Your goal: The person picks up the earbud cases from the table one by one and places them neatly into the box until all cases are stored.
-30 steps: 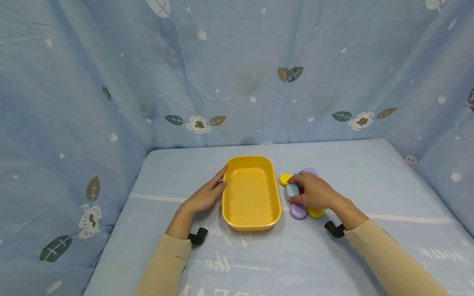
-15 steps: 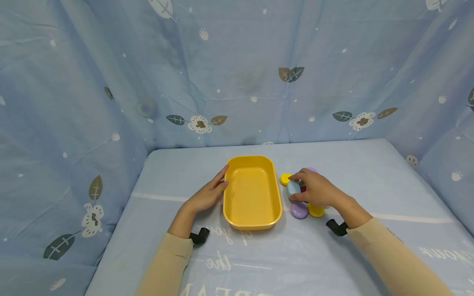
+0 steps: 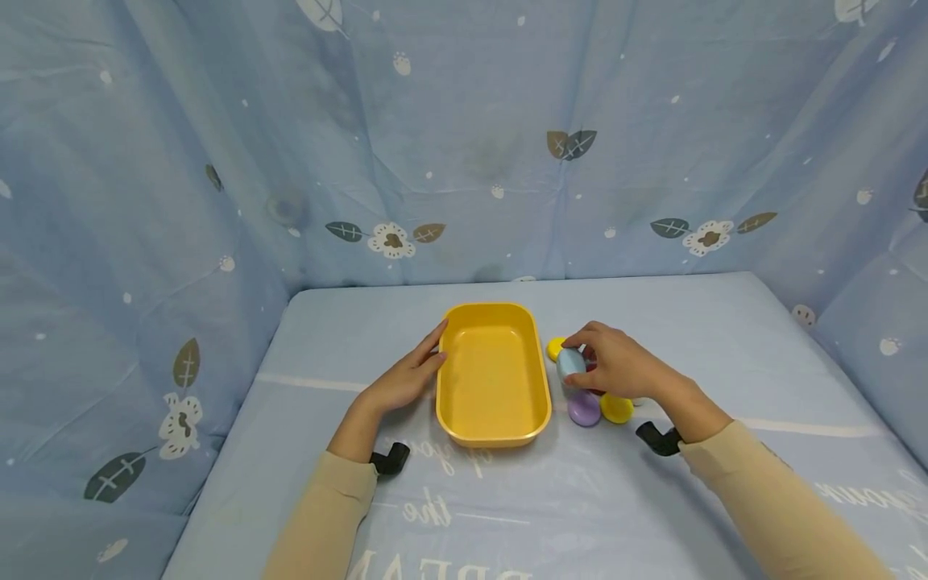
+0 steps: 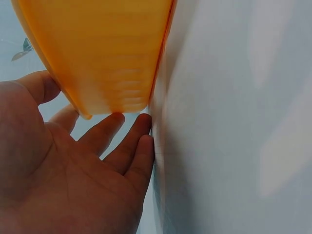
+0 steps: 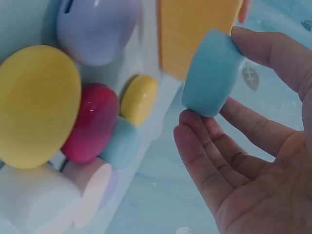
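Note:
My right hand [image 3: 616,362] pinches a light blue rounded block [image 3: 570,365] between thumb and fingers, just right of the yellow tray. In the right wrist view this block [image 5: 212,73] is held apart from the pile beside it. That pile has a purple piece [image 3: 584,409], yellow pieces [image 3: 616,408], a dark red piece [image 5: 92,122] and a second blue one [image 5: 119,144]; the hand hides part of it in the head view. My left hand [image 3: 402,383] rests against the left side of the yellow tray [image 4: 102,53], thumb at its rim and fingers extended along the wall.
The tray [image 3: 493,441] stands mid-table with its bare floor showing. White and pale pink pieces [image 5: 90,190] lie in the pile too. Patterned blue cloth [image 3: 464,145] hangs behind and at both sides of the table. Black wrist mounts [image 3: 658,440] sit under the forearms.
The right hand has raised the light blue block a little off the pile, tilting it. The left hand stays at the tray's side.

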The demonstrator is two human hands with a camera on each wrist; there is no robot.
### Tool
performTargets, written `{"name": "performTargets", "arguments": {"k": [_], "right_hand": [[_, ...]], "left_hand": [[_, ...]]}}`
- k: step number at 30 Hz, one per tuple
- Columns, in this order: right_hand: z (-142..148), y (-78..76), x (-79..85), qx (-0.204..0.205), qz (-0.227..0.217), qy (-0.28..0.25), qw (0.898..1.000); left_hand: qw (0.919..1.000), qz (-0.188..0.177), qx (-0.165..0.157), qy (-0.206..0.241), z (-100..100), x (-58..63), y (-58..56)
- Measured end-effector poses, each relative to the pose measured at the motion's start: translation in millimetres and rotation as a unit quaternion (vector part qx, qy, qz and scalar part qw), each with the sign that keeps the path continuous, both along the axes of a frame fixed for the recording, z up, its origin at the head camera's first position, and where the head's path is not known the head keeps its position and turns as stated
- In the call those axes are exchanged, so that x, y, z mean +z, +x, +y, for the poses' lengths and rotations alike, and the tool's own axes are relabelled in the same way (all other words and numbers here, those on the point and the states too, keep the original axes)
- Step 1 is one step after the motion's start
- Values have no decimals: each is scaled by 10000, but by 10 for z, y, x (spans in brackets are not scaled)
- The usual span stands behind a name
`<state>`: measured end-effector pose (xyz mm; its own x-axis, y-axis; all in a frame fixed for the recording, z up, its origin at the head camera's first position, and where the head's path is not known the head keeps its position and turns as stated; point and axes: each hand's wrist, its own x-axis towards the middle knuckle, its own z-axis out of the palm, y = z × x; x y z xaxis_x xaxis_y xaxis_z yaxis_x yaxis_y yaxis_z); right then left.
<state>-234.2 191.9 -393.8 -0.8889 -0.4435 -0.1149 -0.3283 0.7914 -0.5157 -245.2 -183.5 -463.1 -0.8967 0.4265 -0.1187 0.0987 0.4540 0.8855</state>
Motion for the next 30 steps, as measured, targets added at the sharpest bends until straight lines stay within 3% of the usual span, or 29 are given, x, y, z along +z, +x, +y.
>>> {"name": "performTargets", "arguments": {"k": [18, 30], "right_hand": [[-169, 28, 280, 263, 345, 260, 9987], [-361, 47, 350, 578, 407, 66, 9975]], "left_hand": [[9999, 64, -91, 110, -28, 9, -5], [9998, 21, -118, 138, -27, -14, -19]]}}
